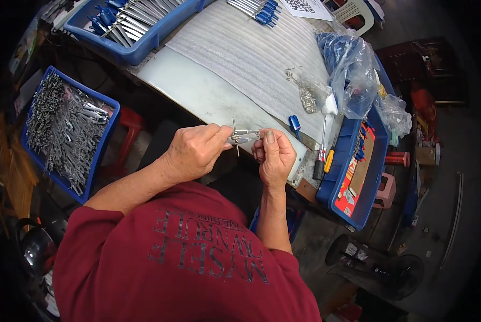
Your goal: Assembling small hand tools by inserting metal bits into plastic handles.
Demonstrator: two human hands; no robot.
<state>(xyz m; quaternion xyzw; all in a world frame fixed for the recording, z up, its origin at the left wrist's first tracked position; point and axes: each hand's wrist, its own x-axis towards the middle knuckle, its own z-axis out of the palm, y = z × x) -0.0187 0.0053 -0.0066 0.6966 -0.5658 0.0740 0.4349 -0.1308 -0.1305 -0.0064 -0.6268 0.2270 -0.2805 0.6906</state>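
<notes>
Over the near edge of the work table, a metal bow compass [244, 138] lies sideways between both hands, with a thin threaded rod crossing its legs. My left hand [196, 149] pinches it by the rod, fingers closed. At its other end, my right hand [275, 158] grips it between thumb and curled fingers; those fingertips partly hide that end. On the table just beyond the right hand lies a small blue-handled piece [294, 123]. Beside that, a clear bag of small metal parts [308, 99] rests on the white foam sheet [251, 59].
Left of me a blue crate [114, 115] holds many metal compasses. Another blue bin [128, 53] with long metal parts stands at the far left. To the right are screwdrivers [329, 160], a blue tray [365, 217] and plastic bags [353, 70].
</notes>
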